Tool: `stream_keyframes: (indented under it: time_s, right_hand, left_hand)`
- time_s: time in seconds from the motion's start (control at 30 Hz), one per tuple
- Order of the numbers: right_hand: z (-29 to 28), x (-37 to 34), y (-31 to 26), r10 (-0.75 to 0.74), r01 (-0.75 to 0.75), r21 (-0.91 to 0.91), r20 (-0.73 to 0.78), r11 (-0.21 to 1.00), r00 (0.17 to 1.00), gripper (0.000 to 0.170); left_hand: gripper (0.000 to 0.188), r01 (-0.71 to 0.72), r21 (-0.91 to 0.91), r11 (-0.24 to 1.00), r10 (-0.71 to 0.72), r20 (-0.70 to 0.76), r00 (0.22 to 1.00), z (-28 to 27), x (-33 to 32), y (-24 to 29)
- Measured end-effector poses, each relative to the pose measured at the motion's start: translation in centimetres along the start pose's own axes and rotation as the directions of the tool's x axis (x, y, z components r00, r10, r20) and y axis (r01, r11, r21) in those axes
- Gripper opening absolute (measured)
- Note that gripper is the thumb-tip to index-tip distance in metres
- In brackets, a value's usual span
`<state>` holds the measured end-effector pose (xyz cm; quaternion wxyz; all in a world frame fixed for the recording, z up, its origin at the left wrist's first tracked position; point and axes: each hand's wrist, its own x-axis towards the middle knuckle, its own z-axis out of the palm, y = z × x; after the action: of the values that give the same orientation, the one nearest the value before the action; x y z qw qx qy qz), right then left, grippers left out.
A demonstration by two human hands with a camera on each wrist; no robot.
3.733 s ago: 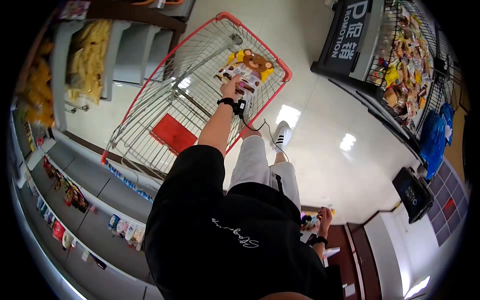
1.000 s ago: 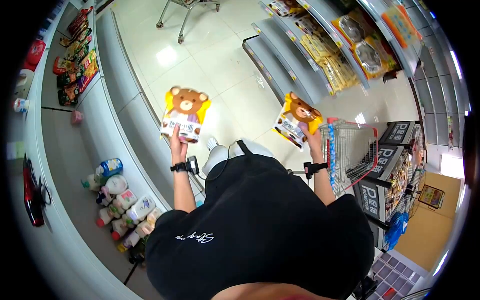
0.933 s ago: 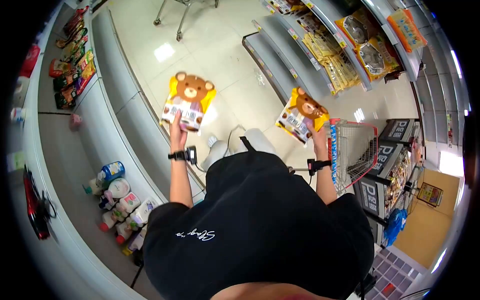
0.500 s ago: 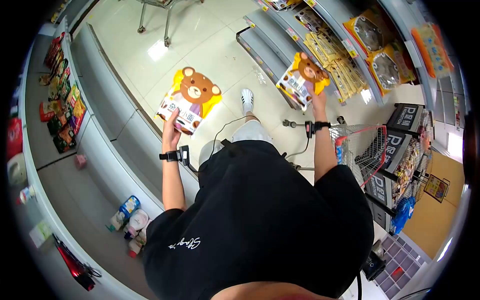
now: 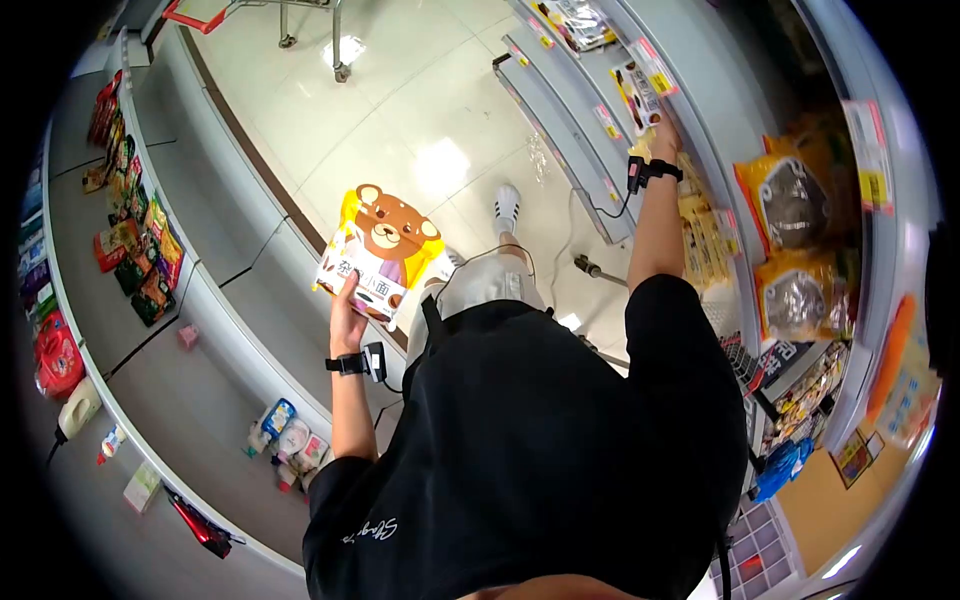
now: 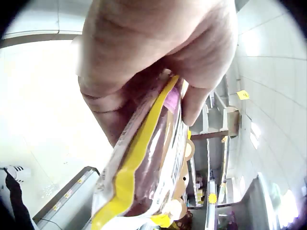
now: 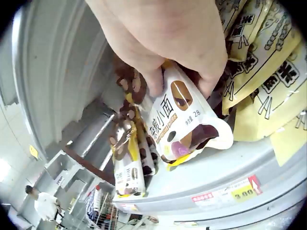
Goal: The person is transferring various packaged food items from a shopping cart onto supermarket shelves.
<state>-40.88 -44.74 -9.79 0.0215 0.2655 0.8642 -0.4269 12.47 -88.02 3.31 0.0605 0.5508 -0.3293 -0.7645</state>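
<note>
My left hand (image 5: pixel 348 322) holds a white and yellow noodle packet (image 5: pixel 385 245) with a bear print, out over the floor. In the left wrist view the thumb and fingers pinch this packet (image 6: pixel 148 158) at one edge. My right hand (image 5: pixel 665 140) is in at the shelf on the right, gripping a second noodle packet (image 7: pixel 184 120) of the same kind between thumb and fingers. That packet lies close over the shelf board (image 7: pixel 216 172), beside similar bear packets (image 7: pixel 127 158) standing in a row. Part of it is hidden by the hand.
Yellow packets (image 7: pixel 264 76) sit right beside the right hand. Bags with round windows (image 5: pixel 795 200) stand on a higher shelf. Another shelf (image 5: pixel 215 235) runs along the left, with bottles (image 5: pixel 290 440). A shopping cart (image 5: pixel 340 60) is at the top; promotion racks stand lower right.
My right hand has carried its packet from over the floor up and right onto the shelf. My left hand keeps holding its packet. Earlier, one hand reached to a bear packet in a red-rimmed cart.
</note>
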Motion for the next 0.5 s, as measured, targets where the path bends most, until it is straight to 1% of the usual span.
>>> stream_keyframes:
  time_s: [0.07, 0.13, 0.23, 0.37, 0.5]
  right_hand:
    - [1.9, 2.4, 1.4, -0.02, 0.019, -0.05, -0.024, 0.999, 1.0, 0.064]
    - [3.2, 4.2, 2.7, -0.026, 0.021, -0.113, -0.045, 0.993, 0.999, 0.063]
    - [4.4, 5.6, 3.6, -0.017, 0.003, -0.194, -0.069, 0.981, 0.998, 0.062]
    - [5.7, 6.7, 4.2, 0.002, -0.019, -0.273, -0.064, 0.962, 0.998, 0.061]
    - [6.1, 8.0, 4.3, 0.029, -0.044, -0.361, -0.049, 0.932, 0.998, 0.061]
  left_hand:
    - [0.045, -0.003, -0.101, 0.995, 0.006, 0.033, 0.999, 2.6, -1.3, 0.6]
    - [0.046, -0.005, -0.132, 0.991, 0.005, 0.002, 1.0, 3.3, -1.0, 0.8]
    - [0.046, -0.01, -0.139, 0.99, 0.011, 0.001, 1.0, 4.4, -0.3, 1.9]
    - [0.047, -0.019, -0.136, 0.991, 0.022, 0.014, 1.0, 4.9, 1.6, 3.8]
    - [0.049, 0.003, -0.182, 0.983, 0.018, 0.114, 0.993, 6.2, 4.7, 6.3]
